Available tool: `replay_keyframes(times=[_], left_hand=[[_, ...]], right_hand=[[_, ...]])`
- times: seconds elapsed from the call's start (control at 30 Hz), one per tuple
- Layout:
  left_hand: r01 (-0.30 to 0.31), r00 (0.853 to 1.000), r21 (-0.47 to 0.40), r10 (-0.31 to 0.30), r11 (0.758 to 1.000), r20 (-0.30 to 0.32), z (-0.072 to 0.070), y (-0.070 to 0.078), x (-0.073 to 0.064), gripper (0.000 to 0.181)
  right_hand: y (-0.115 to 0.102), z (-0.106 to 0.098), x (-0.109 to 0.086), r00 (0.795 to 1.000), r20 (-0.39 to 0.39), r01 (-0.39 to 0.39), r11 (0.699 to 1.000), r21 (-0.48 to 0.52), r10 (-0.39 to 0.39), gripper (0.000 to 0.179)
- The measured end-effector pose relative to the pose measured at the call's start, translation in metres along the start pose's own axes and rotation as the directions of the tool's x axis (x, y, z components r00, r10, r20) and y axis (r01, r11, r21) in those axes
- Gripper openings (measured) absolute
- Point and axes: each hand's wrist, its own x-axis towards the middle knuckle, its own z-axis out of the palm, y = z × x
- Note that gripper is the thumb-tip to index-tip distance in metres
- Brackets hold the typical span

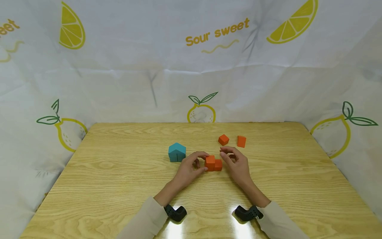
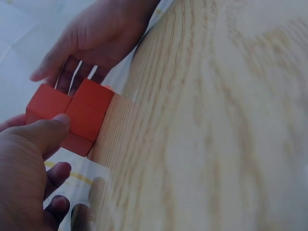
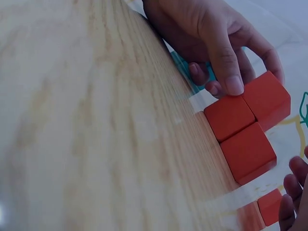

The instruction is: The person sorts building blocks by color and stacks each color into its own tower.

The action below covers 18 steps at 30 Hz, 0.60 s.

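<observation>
Orange blocks (image 1: 213, 163), left hand (image 1: 189, 169) pinching, right hand (image 1: 237, 164) curled beside

A light wooden worktop (image 1: 119, 186) with a clear grain fills the lower half of the head view, its far edge running across the middle of the frame. Two bright patches of glare (image 1: 176, 229) lie on it near the bottom edge. A white cloth (image 1: 125, 79) hangs behind it and wraps round both sides, creased and faintly shadowed. It is printed with yellow lemon slices (image 1: 71, 28) at the upper left and upper right, outlined lemons (image 1: 201, 111) with green leaves at centre, left and right, and the yellow words "Sour sweet" (image 1: 217, 32) near the top centre. The light is soft and even.
</observation>
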Motion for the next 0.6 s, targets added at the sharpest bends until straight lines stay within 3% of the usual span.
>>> replay_keyframes(times=[0.2,0.37,0.6], left_hand=[[0.006,1.000,-0.005,-0.006,1.000,0.001,0.000,0.000,0.000,0.045],[-0.003,1.000,-0.005,0.003,1.000,-0.001,0.001,0.000,0.000,0.045],[-0.003,1.000,-0.006,0.003,1.000,-0.004,0.001,0.000,-0.001,0.046]], right_hand=[[0.017,-0.002,0.006,0.994,-0.107,0.024,0.994,-0.107,-0.036,0.021],[0.043,-0.004,0.012,0.991,-0.127,0.019,0.992,-0.125,-0.035,0.024],[0.052,-0.007,0.019,0.991,-0.132,-0.016,0.993,-0.113,0.001,0.032]])
